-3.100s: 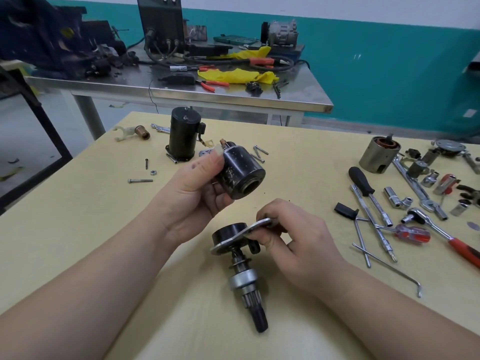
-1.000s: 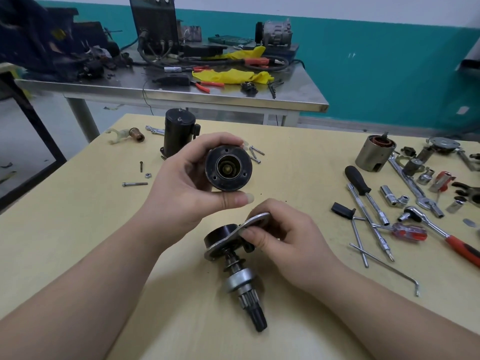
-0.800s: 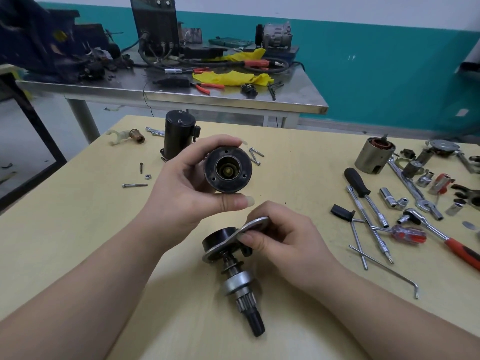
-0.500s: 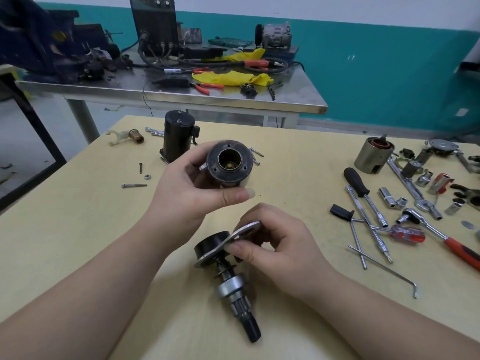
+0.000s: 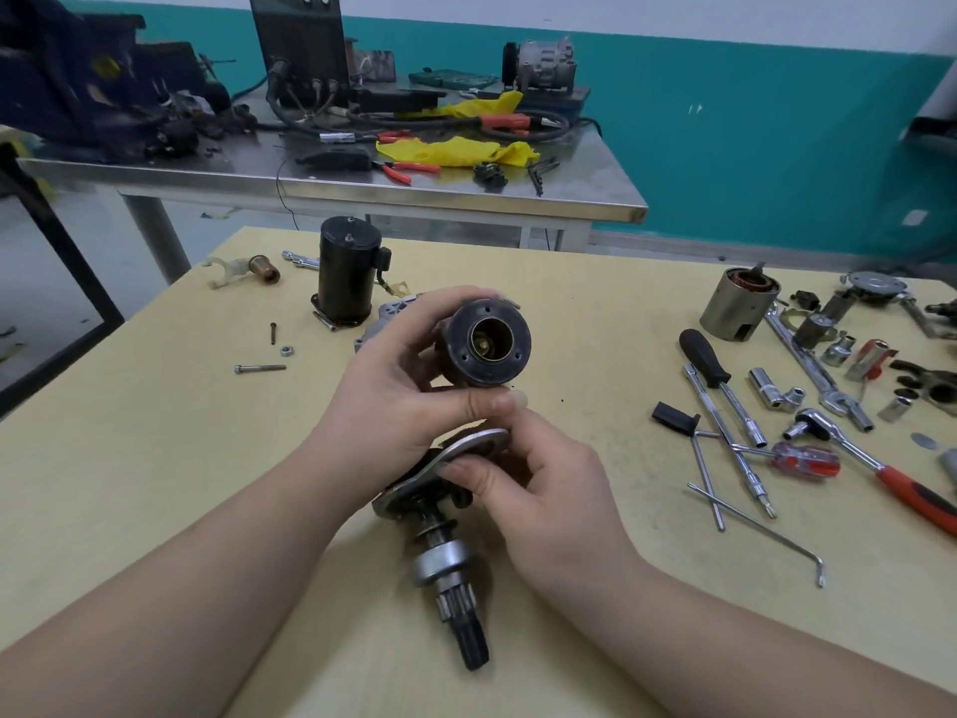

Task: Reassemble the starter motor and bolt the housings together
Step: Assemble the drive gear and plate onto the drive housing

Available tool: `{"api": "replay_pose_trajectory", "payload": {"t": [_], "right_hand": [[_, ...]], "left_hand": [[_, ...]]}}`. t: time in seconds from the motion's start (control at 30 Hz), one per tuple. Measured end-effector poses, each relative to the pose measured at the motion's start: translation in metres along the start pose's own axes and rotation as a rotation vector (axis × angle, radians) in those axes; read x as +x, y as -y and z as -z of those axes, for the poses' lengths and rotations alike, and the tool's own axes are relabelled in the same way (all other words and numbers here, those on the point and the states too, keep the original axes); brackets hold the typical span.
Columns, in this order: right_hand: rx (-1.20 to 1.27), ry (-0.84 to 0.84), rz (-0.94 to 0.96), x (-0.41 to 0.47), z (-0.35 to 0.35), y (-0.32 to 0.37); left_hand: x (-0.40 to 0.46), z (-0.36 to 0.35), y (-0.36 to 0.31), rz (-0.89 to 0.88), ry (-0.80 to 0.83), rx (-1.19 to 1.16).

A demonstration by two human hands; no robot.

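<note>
My left hand (image 5: pixel 409 391) grips a black round solenoid body (image 5: pixel 487 344), its open bore with a brass core facing me. Just below it my right hand (image 5: pixel 538 484) pinches the silver mounting plate (image 5: pixel 445 466) of the drive shaft assembly (image 5: pixel 450 557), whose splined pinion end points toward me and rests on the table. A black cylindrical motor housing (image 5: pixel 346 274) stands upright further back. A grey aluminium housing (image 5: pixel 386 316) is mostly hidden behind my left hand.
A long bolt (image 5: pixel 259 368), a nut (image 5: pixel 287 350) and a small screw (image 5: pixel 273 332) lie at left. At right lie a field coil (image 5: pixel 738 304), sockets, a ratchet (image 5: pixel 870 461), screwdrivers (image 5: pixel 709 367) and rods. A steel bench (image 5: pixel 362 184) stands behind the wooden table (image 5: pixel 155 458).
My left hand turned the solenoid so its open bore faces me, then raised it slightly. My right hand shifted the shaft assembly a little to the left, tilting the plate.
</note>
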State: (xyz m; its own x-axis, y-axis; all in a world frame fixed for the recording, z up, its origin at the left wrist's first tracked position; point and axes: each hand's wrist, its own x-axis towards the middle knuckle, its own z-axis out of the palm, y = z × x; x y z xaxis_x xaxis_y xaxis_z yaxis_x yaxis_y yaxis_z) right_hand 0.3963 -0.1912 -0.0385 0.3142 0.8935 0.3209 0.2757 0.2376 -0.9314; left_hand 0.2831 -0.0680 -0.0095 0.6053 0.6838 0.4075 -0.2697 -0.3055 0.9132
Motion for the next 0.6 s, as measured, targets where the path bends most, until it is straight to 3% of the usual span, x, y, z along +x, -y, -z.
{"api": "replay_pose_trajectory", "payload": {"t": [0.2,0.3,0.43,0.6], "right_hand": [[0.054,-0.028,0.077,-0.001,0.001,-0.002],[0.205,-0.070,0.141,0.000,0.004,0.005],[0.376,-0.152,0.122,0.010,0.016,0.021],[0.370,-0.006,-0.031,0.014,0.025,0.023]], "left_hand": [[0.002,0.004,-0.011,-0.041,-0.020,-0.072],[0.007,0.019,-0.016,-0.027,-0.048,-0.182],[0.011,0.031,-0.019,-0.083,-0.089,-0.014],[0.009,0.031,-0.021,-0.145,0.004,0.189]]}}
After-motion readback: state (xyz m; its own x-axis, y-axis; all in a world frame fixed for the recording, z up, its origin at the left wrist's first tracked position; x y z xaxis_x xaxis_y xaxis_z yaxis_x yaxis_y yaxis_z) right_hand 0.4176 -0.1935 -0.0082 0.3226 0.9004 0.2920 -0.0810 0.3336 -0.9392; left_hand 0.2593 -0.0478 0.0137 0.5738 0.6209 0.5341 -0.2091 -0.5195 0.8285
